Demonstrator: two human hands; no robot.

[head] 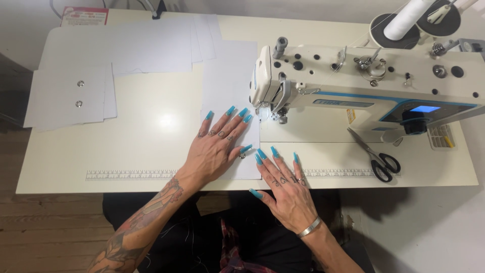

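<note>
We lay our left hand [218, 144] flat, fingers spread, on the white fabric piece [230, 96] at the table's [151, 136] front edge, steadying it at the sewing machine's [364, 83] needle. Our right hand [285, 184], also spread open, presses its near corner. Scissors [376, 154] lie right.

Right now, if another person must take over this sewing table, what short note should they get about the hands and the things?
Left hand: flat, fingers spread, pressing the white fabric piece near the needle of the sewing machine.
Right hand: flat on the piece's near edge at the table front; holds nothing.
Scissors: on the table right of the hands, untouched.
More white pieces: stacked at far left, the top one with two metal snaps.
Done: piece laid under the machine head.
Left: no seam can be made out on the piece.
</note>
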